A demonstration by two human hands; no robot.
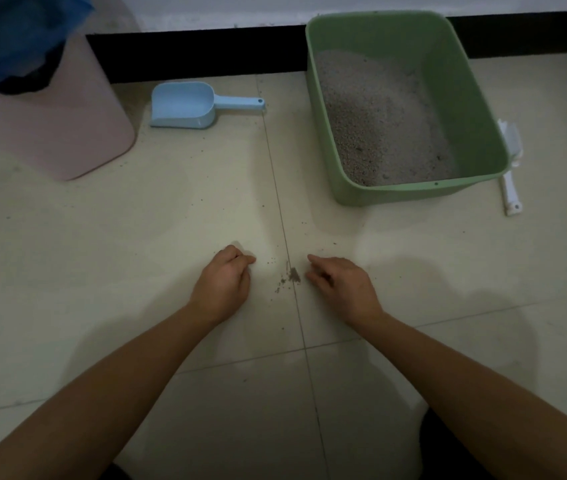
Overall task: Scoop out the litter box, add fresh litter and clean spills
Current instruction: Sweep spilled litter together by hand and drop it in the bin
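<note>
Head view: where is the spill?
– A small litter pile (292, 275) lies on a tile seam of the floor (136, 220), with loose grains just beside it.
– And the hands?
– Both are low over the floor, one on each side of the pile. The left hand (221, 284) has its fingers curled under; I cannot tell whether they pinch any grains. The right hand (340, 285) has loosely bent fingers that hold nothing, with the tips near the pile.
– The box?
– The green box (482, 98) stands far right against the wall, well apart from the hands. The litter (379, 126) in it is heaped toward its left side.
– Tools?
– A blue scoop (185, 105) lies on the floor to the left of the box. A white scoop (510, 188) is tucked against the box's right side. A pink bin (67, 140) with a blue bag (5, 36) stands far left.
</note>
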